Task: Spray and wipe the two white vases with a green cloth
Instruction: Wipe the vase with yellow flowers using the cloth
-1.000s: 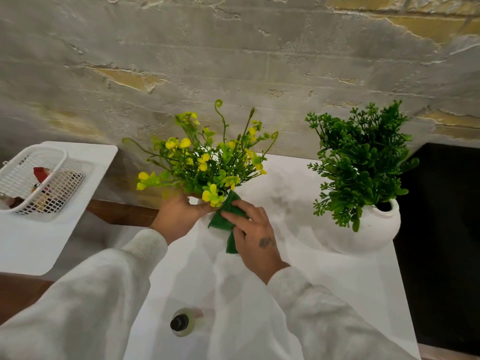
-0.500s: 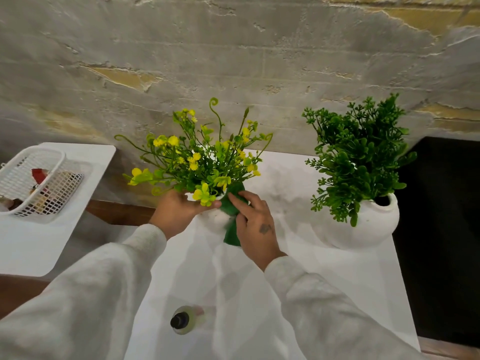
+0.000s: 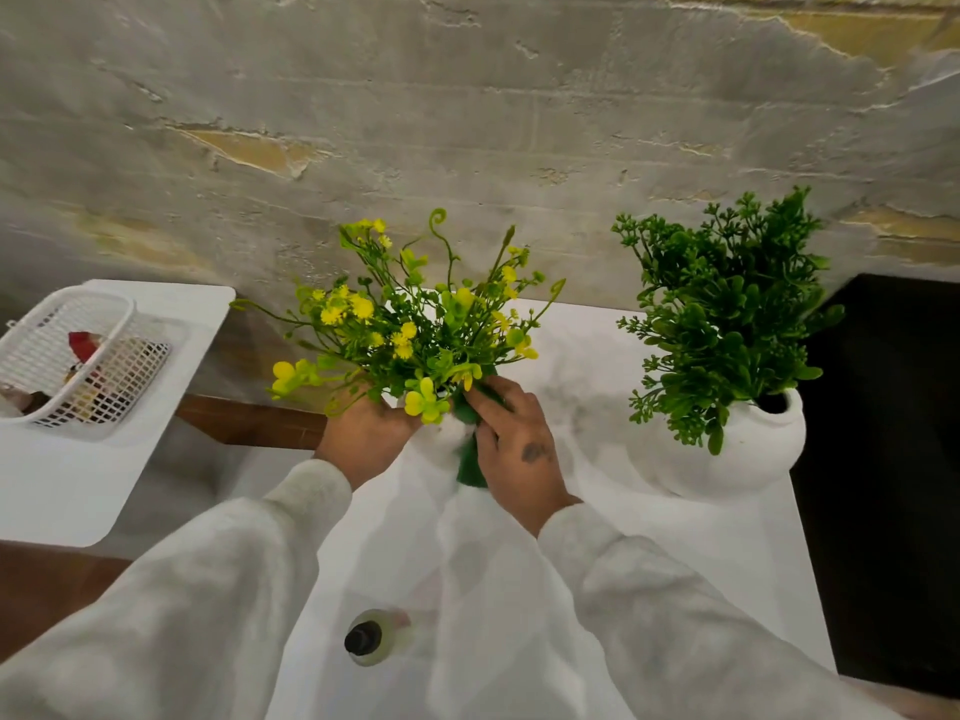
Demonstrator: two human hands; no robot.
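The left hand point(image 3: 363, 433) gripped the vase point(image 3: 441, 440); just right of it, the right hand point(image 3: 514, 449) clutched the cloth point(image 3: 470, 467) against it.

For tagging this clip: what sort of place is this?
Probably a decorated indoor corner, perhaps a home: white table against a rough plaster wall, white vase of green foliage, white mesh basket alongside.

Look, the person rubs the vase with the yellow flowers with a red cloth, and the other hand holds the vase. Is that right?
Not quite. The cloth is green, not red. The head view shows the right hand holding it against the vase with the yellow flowers, and the left hand holds the vase.
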